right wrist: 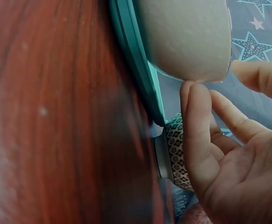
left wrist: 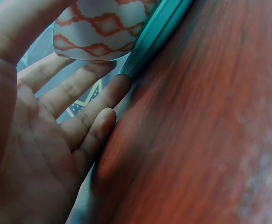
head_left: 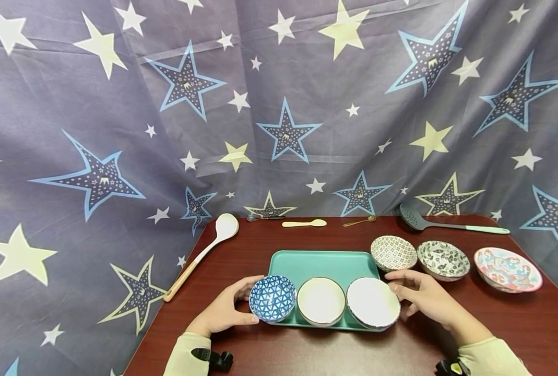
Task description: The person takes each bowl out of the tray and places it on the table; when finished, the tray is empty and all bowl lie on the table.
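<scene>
We are bringing both hands to the near end of the teal tray [head_left: 323, 261], which is lying on the dark red surface [head_left: 518, 324] with three bowls in a row along its front edge: a blue triangle bowl [head_left: 273, 298], a plain cream bowl [head_left: 321, 301] and a white bowl [head_left: 372, 303]. Our left hand [head_left: 224, 312] is cupping the blue triangle bowl at the tray's left corner, thumb toward us and fingers [left wrist: 87, 100] relaxed and nearly straight, lying against the bowl's patterned underside and the tray's rim; nothing is clamped. Our right hand [head_left: 422, 295] is mirroring it at the right corner, its fingers [right wrist: 196, 126] loosely spread, one fingertip touching the white bowl's outer wall just above the tray edge, with no firm hold that we can make out.

To do this well, we judge that both hands should be settling evenly, fingertips low and slipping beneath the tray's lip rather than pushing the bowls, since the white bowl is already sitting tilted over the rim and could slide. Both wrists are resting low near the surface, forearms angling inward from either side.

A dotted bowl [head_left: 393, 253], a leaf-patterned bowl [head_left: 443, 259] and a pink bowl [head_left: 507, 269] are standing just right of the tray, with a white ladle [head_left: 203, 253] to the left
</scene>
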A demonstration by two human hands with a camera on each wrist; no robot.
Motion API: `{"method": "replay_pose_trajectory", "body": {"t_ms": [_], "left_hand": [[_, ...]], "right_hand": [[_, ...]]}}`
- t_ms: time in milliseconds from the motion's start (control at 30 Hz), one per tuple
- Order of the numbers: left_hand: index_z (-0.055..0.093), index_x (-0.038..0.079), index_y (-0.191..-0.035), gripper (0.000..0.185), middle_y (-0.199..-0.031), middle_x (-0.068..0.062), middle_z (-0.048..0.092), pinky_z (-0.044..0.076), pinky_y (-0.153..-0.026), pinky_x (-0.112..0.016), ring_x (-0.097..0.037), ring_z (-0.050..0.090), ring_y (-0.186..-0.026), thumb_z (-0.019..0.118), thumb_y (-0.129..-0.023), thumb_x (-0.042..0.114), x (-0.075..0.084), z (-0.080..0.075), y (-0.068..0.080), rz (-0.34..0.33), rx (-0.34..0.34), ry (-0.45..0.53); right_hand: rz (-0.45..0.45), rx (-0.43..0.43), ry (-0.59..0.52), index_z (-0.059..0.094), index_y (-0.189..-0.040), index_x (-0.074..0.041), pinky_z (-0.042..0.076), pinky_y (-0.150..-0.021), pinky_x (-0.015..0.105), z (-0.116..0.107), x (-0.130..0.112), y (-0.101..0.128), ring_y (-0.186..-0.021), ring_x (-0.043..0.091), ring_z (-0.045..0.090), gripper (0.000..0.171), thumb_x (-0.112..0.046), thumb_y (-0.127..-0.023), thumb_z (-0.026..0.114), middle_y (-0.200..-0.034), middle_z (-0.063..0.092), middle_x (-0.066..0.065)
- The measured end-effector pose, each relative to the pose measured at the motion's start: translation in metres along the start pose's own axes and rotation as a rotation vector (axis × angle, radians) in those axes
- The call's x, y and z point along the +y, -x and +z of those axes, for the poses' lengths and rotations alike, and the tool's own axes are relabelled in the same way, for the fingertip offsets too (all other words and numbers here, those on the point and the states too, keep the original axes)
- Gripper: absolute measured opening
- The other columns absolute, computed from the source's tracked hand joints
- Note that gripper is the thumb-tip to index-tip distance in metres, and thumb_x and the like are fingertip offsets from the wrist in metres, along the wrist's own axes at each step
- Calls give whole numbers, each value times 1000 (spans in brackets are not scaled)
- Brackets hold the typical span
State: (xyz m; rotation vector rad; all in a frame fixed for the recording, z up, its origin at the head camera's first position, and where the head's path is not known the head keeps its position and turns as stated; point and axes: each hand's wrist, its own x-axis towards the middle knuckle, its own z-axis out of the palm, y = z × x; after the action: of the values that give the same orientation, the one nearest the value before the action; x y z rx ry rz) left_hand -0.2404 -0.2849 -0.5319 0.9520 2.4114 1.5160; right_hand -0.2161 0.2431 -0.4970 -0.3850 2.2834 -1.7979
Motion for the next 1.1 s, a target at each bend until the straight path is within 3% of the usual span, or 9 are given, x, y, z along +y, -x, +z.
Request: {"method": "replay_pose_trajectory", "body": {"t_ms": [200,467,767,1100], "left_hand": [[43,9,-159,88,-146,-2,60,51,-102,-33,-26,64,-122,89,-84,15,-1,0,0,-17,-2,-4],[42,8,-159,88,-147,-5,59,52,-102,-36,-27,65,-121,88,-84,15,-3,-1,0,8,-6,-1],[43,8,-159,87,-147,-5,59,52,-102,-36,-28,65,-120,88,-84,14,-3,-1,0,14,-5,-7],[43,11,-159,87,-147,-7,59,52,-102,-35,-28,64,-120,88,-85,14,-2,-1,-1,10,-6,0]], "right_hand": [[-1,-22,-38,55,-140,11,62,-66,49,1,6,0,-97,19,71,46,-18,-105,65,-126,66,24],[-4,-66,-113,52,-142,12,63,-71,49,3,7,2,-94,20,71,45,-16,-107,61,-127,63,21],[27,-110,-171,47,-144,15,63,-68,45,4,10,2,-85,20,71,49,-16,-108,59,-117,66,11],[34,-134,-200,42,-145,18,63,-67,41,6,10,3,-80,20,72,51,-15,-108,58,-106,70,11]]}}
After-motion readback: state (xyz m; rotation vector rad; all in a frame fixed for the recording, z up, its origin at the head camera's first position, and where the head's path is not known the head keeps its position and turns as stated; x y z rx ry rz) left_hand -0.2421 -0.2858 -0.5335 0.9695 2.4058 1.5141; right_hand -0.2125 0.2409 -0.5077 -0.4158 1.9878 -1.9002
